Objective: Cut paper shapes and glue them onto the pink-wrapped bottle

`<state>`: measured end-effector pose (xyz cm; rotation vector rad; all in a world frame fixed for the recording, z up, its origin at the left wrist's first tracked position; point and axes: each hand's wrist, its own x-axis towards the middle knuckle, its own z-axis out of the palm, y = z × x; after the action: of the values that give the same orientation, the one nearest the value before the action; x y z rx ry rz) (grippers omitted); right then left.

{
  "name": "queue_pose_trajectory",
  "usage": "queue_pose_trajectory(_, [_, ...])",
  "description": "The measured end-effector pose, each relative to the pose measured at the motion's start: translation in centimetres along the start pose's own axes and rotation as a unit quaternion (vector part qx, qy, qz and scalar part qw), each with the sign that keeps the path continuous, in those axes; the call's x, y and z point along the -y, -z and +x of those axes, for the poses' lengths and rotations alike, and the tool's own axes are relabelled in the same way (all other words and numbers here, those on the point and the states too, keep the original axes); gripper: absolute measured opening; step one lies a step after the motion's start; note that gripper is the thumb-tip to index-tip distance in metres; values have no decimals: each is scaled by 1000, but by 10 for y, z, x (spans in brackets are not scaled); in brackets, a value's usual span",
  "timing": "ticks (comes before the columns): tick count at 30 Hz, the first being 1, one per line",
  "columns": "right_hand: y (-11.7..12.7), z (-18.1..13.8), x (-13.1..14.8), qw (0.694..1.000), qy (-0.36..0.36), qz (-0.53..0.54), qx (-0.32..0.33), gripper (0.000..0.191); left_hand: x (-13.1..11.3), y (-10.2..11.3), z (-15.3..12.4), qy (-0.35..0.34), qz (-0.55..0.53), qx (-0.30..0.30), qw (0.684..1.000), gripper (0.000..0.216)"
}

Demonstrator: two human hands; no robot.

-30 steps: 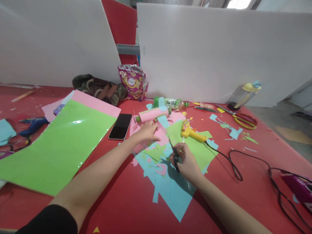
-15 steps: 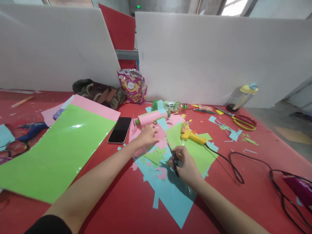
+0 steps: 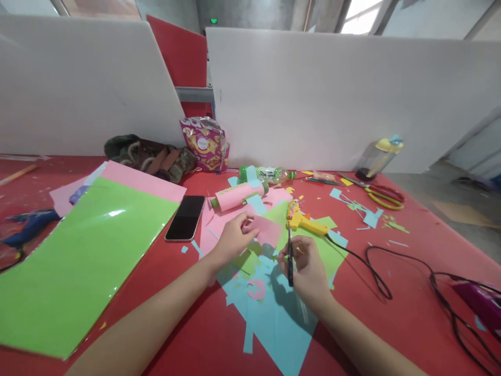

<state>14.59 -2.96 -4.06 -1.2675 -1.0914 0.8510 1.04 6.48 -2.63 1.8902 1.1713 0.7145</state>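
Note:
My left hand (image 3: 237, 235) pinches a small pink sheet of paper (image 3: 266, 231) by its left edge, above the scraps. In my right hand (image 3: 307, 266) is a pair of dark-handled scissors (image 3: 290, 261), tips pointing away from me, just right of the pink sheet. Below both hands lie a blue sheet (image 3: 274, 318) and green paper (image 3: 332, 253), strewn with cut bits, among them a round pink piece (image 3: 256, 289). A pink-wrapped tube (image 3: 240, 196) rests beyond my left hand. The yellow glue gun (image 3: 309, 223) lies just past the scissors.
A phone (image 3: 185, 218) and a large green sheet (image 3: 90, 250) lie left; a blue glue gun (image 3: 31, 227) sits farther left. Behind are a green bottle (image 3: 270, 175) and a snack bag (image 3: 205, 143). Right are large scissors (image 3: 378, 194), a clear bottle (image 3: 378, 159) and black cable (image 3: 407, 253).
My left hand has picked up the pink sheet and drawn it slightly nearer. The scissors have turned more upright in my right hand. The view has shifted a little.

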Motion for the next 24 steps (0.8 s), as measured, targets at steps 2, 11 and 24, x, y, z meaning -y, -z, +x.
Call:
queue_pose_trajectory(2, [0,0,1,1000,-1,4,-11,35,-3,-3,-8,2,-12,14,1000,33])
queue_pose_trajectory(11, [4,-1,-3,998,27,-43,-24,32,-22,-3,-32,10,-71,135,988,58])
queue_pose_trajectory(24, [5,-2,-5,999,37,-23,10,36,-31,-9,-46,-20,-36,175,984,53])
